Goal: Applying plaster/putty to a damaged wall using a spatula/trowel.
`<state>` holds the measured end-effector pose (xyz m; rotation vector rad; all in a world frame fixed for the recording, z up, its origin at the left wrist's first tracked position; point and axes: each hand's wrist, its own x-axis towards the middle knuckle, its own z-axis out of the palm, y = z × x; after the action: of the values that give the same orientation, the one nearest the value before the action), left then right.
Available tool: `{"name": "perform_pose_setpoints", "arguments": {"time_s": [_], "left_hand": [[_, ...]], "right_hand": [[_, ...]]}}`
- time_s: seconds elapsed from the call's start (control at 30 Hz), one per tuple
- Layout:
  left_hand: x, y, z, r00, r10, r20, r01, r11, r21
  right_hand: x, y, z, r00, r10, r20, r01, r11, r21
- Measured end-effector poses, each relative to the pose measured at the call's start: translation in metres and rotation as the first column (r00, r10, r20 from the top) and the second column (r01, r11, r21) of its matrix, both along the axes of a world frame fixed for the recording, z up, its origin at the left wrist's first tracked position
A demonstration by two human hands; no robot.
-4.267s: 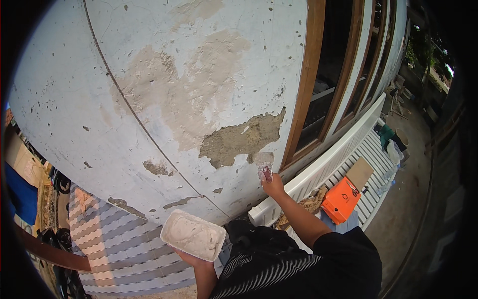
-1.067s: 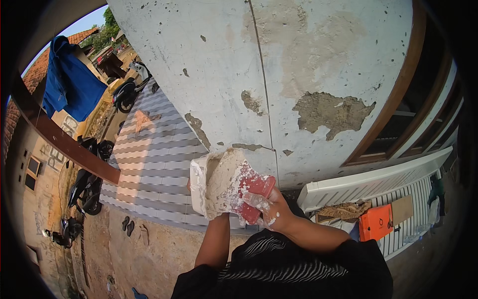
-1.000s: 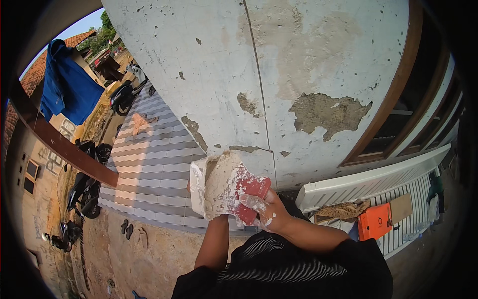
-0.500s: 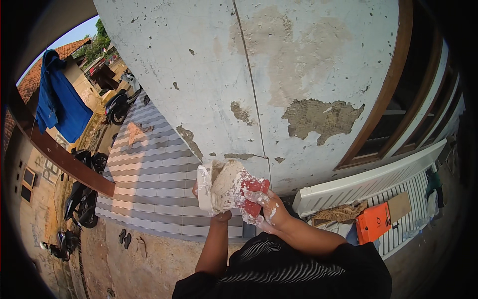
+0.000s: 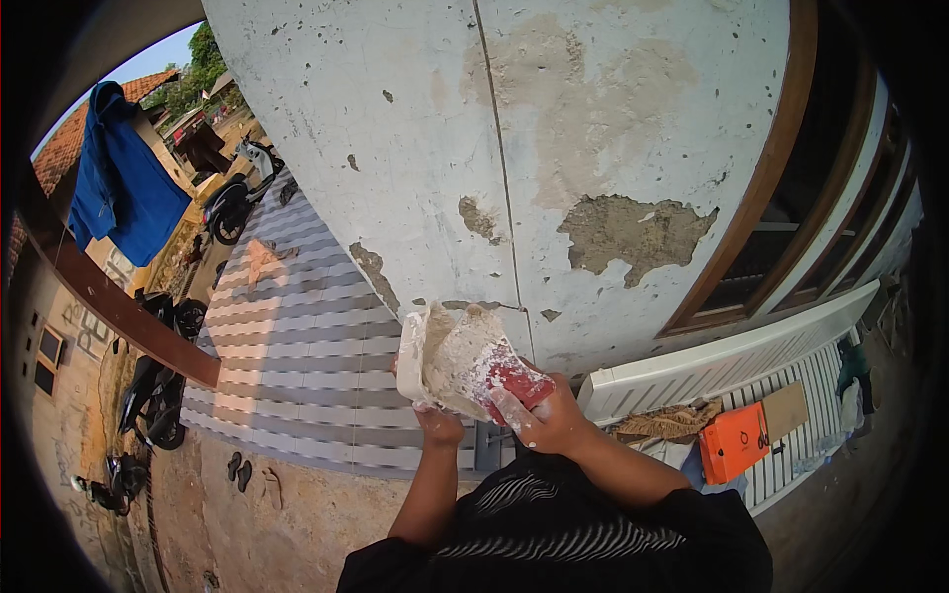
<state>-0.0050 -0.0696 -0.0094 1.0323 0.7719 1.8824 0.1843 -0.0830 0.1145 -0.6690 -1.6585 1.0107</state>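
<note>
In front of my body, my left hand (image 5: 438, 425) grips a white plastic tub (image 5: 408, 364) from beneath and behind. The tub is tilted, and pale putty (image 5: 457, 346) coats its inside. My right hand (image 5: 550, 417) is closed round a red putty spreader (image 5: 524, 385), smeared with white putty. The spreader's putty-covered end lies at the tub's opening, and its front edge is hidden under putty. White smears mark my right fingers. Beyond both hands rises a whitish wall (image 5: 415, 178) with a large bare patch (image 5: 638, 237) where the paint has flaked off.
A brown-framed window (image 5: 756, 259) is at the right. Below it, a white slatted bench (image 5: 736, 348) carries an orange box (image 5: 733, 443) and cardboard (image 5: 786, 410). Striped tiles (image 5: 297, 366) cover the floor left of the wall. Blue cloth (image 5: 129, 183) hangs near a brown post (image 5: 129, 311); motorbikes stand beyond.
The tub has tipped and shifted slightly right. My right hand and the red spreader have moved a little right and down, with the spreader turned at the tub's opening.
</note>
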Motion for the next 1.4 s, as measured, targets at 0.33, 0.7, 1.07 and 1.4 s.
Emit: {"name": "perform_pose_setpoints", "arguments": {"time_s": [0.33, 0.7, 1.07, 1.4], "left_hand": [[0.010, -0.011, 0.011, 0.997, -0.068, 0.043, 0.069, 0.998, -0.013], [0.013, -0.018, 0.027, 0.961, -0.130, 0.245, 0.159, 0.982, -0.099], [0.007, -0.016, 0.040, 0.832, -0.183, 0.523, 0.211, 0.978, 0.008], [0.001, -0.004, 0.038, 0.804, -0.095, 0.587, 0.137, 0.990, -0.027]], "right_hand": [[-0.002, -0.007, -0.010, 0.881, 0.145, -0.451, -0.323, 0.880, -0.348], [-0.002, 0.022, -0.035, 0.629, -0.107, -0.770, -0.497, 0.707, -0.503], [-0.006, 0.074, -0.037, 0.699, -0.141, -0.701, -0.398, 0.737, -0.546], [-0.047, 0.137, -0.032, 0.414, -0.363, -0.835, -0.558, 0.623, -0.548]]}}
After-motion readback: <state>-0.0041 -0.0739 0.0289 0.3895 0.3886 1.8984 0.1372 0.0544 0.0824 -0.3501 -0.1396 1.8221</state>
